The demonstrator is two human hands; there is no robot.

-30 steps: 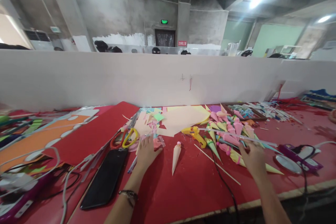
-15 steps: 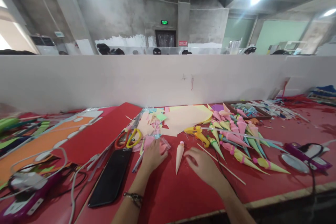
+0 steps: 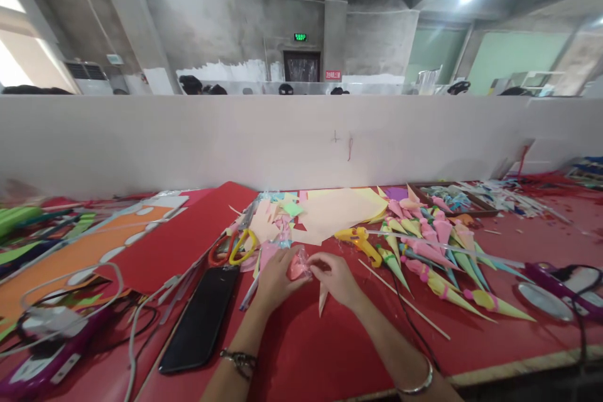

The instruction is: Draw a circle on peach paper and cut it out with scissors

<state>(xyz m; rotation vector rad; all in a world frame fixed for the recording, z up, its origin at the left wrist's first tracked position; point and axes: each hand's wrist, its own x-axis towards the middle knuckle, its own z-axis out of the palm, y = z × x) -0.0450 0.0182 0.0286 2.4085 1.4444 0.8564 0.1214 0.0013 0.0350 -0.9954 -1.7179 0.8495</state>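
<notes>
Both hands meet at a small clear plastic bag (image 3: 298, 264) with pink pieces in it, in the middle of the table. My left hand (image 3: 276, 279) is closed on the bag's left side, thumb along its lower edge. From the right, my right hand (image 3: 338, 281) pinches at the bag's right edge; its fingertips are small and partly hidden. Under the right hand, the pointed end of a cream paper cone (image 3: 323, 300) shows on the red table (image 3: 301, 352); the rest is covered. A yellow glue gun (image 3: 360, 242) lies beyond the right hand.
At left are a black phone (image 3: 200, 320), scissors with yellow and red handles (image 3: 244, 247) and a red sheet (image 3: 183, 235). Finished paper cones (image 3: 443, 251) pile up at right, near a thin wooden stick (image 3: 405, 298). A white partition (image 3: 301, 144) stands behind.
My right hand has moved left, over the cream cone, to the plastic bag. The left hand has closed on the bag. The view has shifted slightly.
</notes>
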